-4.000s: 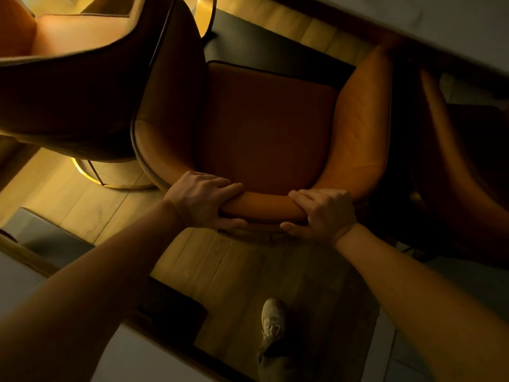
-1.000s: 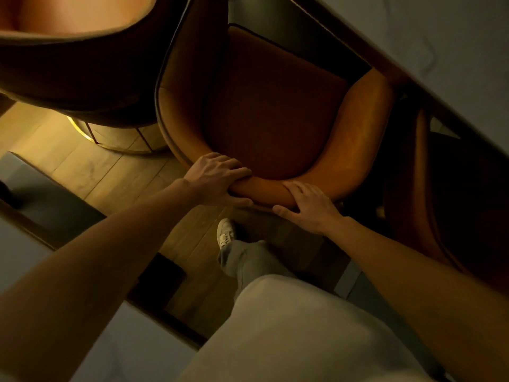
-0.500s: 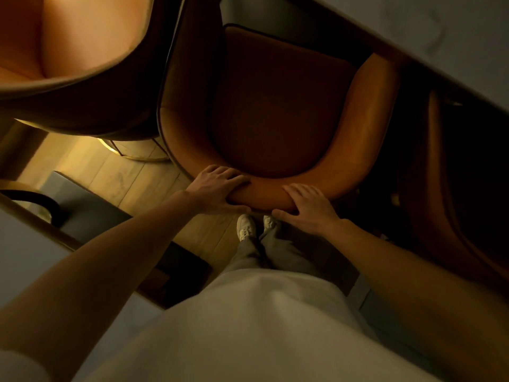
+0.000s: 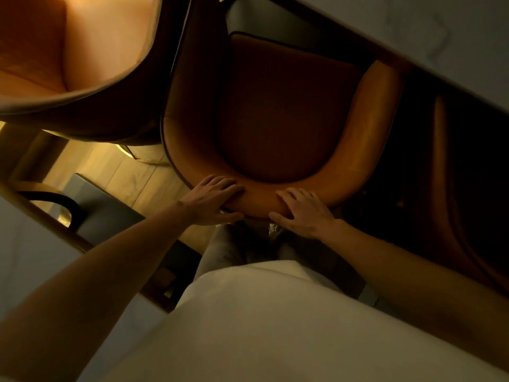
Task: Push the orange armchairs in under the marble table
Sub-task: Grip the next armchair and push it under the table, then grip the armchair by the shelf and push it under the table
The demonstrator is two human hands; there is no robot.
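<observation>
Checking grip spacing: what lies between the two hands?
Only a bare stretch of backrest rim on the armchair, between left hand and right hand, in the head view.

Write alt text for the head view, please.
The left hand and right hand hold the curved back of an orange armchair, its front close to the marble table edge. A second armchair stands at its left.
</observation>
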